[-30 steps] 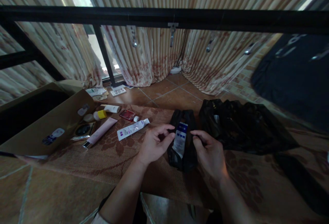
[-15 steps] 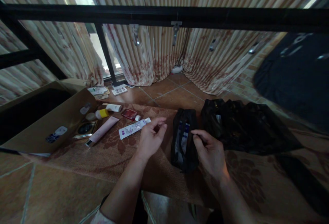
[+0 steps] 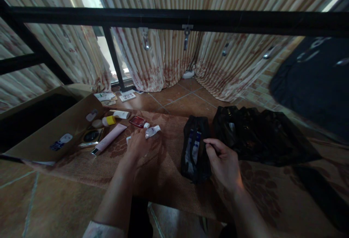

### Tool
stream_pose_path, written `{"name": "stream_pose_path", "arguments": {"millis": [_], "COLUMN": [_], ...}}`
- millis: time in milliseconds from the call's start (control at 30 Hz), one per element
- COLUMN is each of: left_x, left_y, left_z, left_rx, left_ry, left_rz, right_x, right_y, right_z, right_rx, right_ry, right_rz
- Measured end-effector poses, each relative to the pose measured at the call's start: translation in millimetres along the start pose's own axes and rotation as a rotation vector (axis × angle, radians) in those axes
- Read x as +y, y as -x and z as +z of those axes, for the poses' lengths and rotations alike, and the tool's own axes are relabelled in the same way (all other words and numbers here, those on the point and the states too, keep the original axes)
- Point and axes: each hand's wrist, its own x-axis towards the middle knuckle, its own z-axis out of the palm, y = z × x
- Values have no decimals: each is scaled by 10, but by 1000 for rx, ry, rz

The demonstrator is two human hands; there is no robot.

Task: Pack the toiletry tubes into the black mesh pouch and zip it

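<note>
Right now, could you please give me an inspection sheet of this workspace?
Surface: patterned mat on tiled floor.
Job's things: white tube under left hand; pouch, blue-labelled tubes showing inside.
Clutter: pink tube, yellow-capped bottle, red case, cardboard box, black bag.
Hands: left hand rests on the white tube; right hand pinches the pouch's edge.
Cables: nothing seen.
Surroundings: curtains, black rail, dark garment.

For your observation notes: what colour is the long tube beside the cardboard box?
The tube is pale pink; head view.
</note>
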Motion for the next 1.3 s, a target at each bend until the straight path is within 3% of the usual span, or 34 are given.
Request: {"name": "stream_pose_path", "arguments": {"millis": [233, 433, 1033, 1167, 1300], "left_x": [-54, 16, 207, 247, 289], "left_y": [-27, -4, 67, 69, 82], "left_z": [-39, -60, 19, 13, -16], "left_rx": [-100, -102, -176, -198, -220], "left_ry": [-68, -92, -46, 82, 387], "left_rz": [-105, -140, -16, 9, 102], "right_x": [21, 21, -24, -21, -14], "right_y": [-2, -4, -3, -8, -9], "right_z": [7, 19, 12, 14, 21], "right_rx": [-9, -11, -26, -21, -23], "right_ry": [1, 0, 6, 15, 19], "right_rz": [-9, -10, 22, 28, 34]}}
